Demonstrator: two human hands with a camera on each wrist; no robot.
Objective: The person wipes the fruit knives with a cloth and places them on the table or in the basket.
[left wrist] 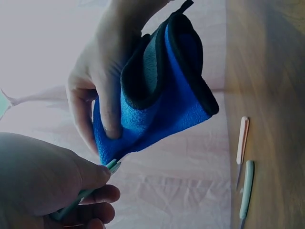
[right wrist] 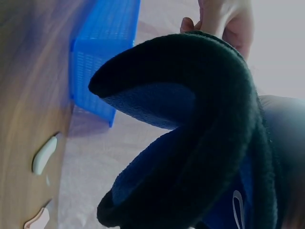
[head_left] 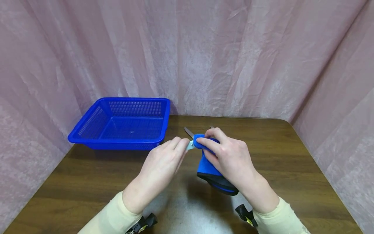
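Note:
My left hand [head_left: 165, 157] grips a slim mint-green handle [head_left: 190, 145]; the far end of this utensil goes into a blue cloth, so its kind is hidden. My right hand [head_left: 229, 154] pinches the folded blue cloth [head_left: 205, 165] around that end, and the cloth's black-edged part hangs below the fingers. In the left wrist view, the handle [left wrist: 78, 198] runs under the left thumb up to the cloth [left wrist: 176, 109]. Behind the hands lie two small knives, one with a mint-green handle [left wrist: 247, 191] and one with a pale pink handle [left wrist: 242, 138].
A blue plastic basket [head_left: 117, 141] with slotted walls stands at the back left of the brown wooden table [head_left: 277, 156]. Pink curtains [head_left: 204, 58] hang behind the table and at both sides.

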